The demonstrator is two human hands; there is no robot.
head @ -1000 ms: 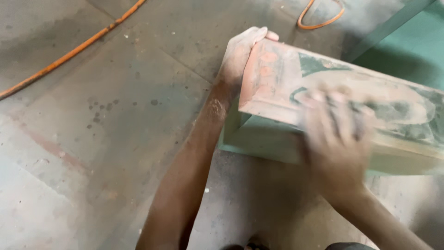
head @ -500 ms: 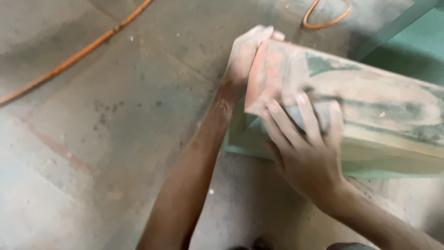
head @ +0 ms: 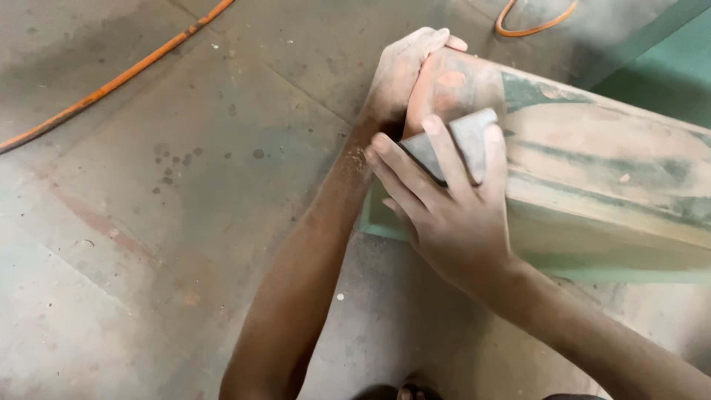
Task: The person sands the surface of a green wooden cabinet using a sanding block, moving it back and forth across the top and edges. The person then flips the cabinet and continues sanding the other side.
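Observation:
A long wooden piece (head: 607, 170) with worn green paint and bare reddish patches lies across the right of the view on a concrete floor. My left hand (head: 404, 70) grips its near end, fingers curled over the top edge. My right hand (head: 444, 215) presses a grey sanding block (head: 463, 141) flat onto the top face close to that end, fingers spread over the block. Both hands and forearms are coated in fine dust.
An orange cable (head: 111, 81) runs diagonally over the dusty concrete floor (head: 148, 222) at the upper left, and another loop of orange cable (head: 533, 22) lies at the top. A green painted surface (head: 666, 67) fills the upper right corner.
My right hand has slid the sanding block leftward along the top of the wooden piece, from its middle toward the end held by my left hand. The left hand has stayed put.

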